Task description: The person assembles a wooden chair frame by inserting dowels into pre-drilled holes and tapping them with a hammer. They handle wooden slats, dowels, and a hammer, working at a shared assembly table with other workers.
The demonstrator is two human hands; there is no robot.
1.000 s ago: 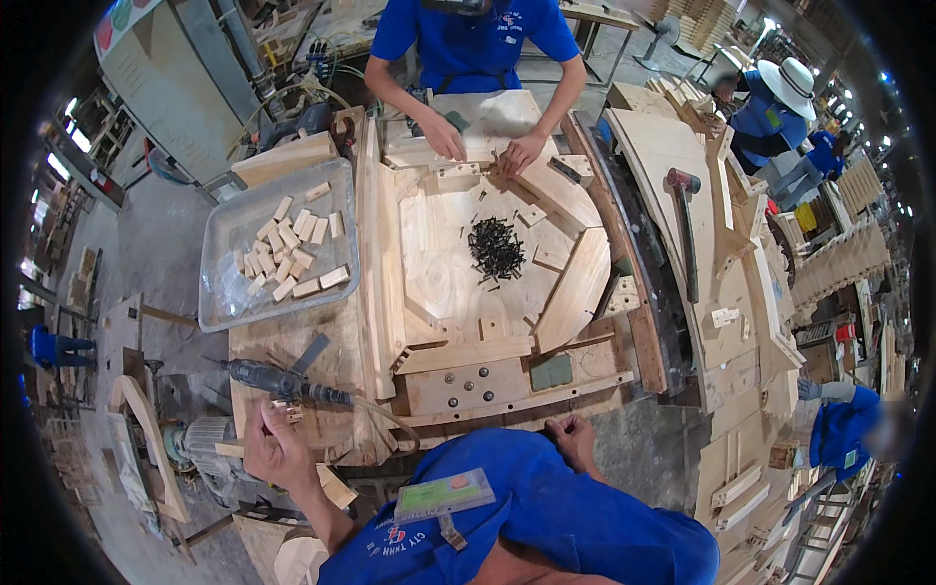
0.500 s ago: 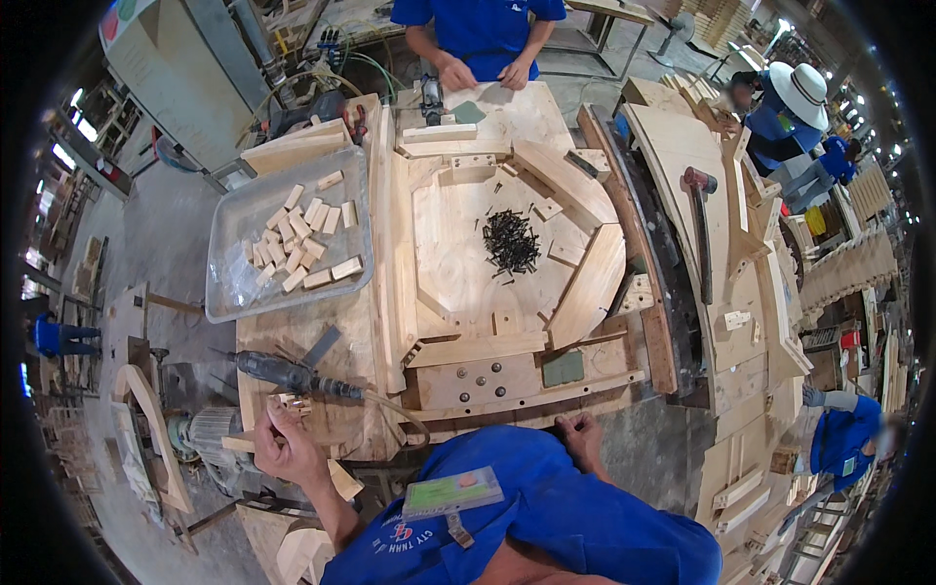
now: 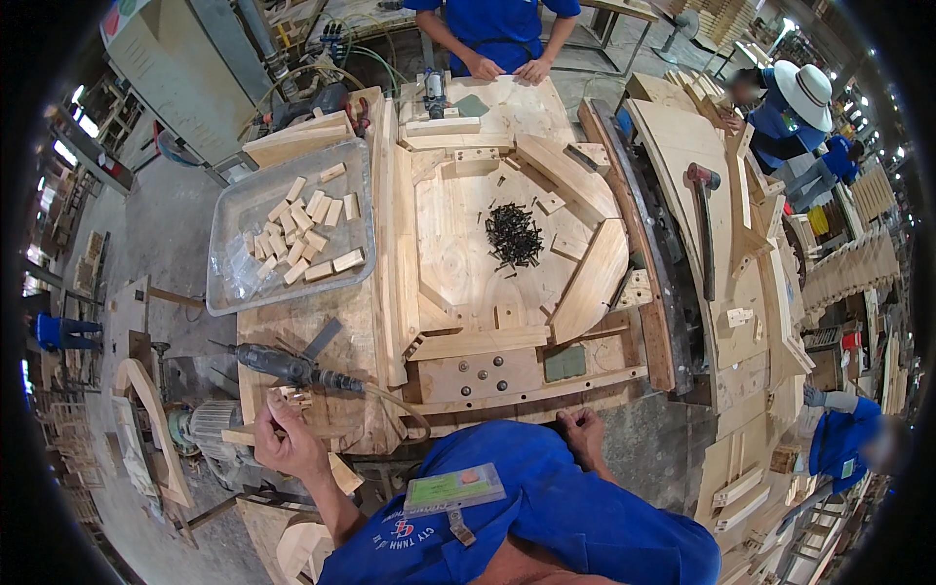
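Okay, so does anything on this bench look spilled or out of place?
Nothing looks damaged. The dark screws lie in a loose heap inside the wooden frame, some strayed from the pile, as if tipped out. The drill lies with its tip apparently past the left edge of the bench, an awkward spot.

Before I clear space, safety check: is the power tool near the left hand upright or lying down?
Lying down: the power tool stretches along the bench, bit pointing left.

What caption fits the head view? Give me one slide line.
Left hand by a drill, right hand near the bench, screws heaped inside a wooden frame.
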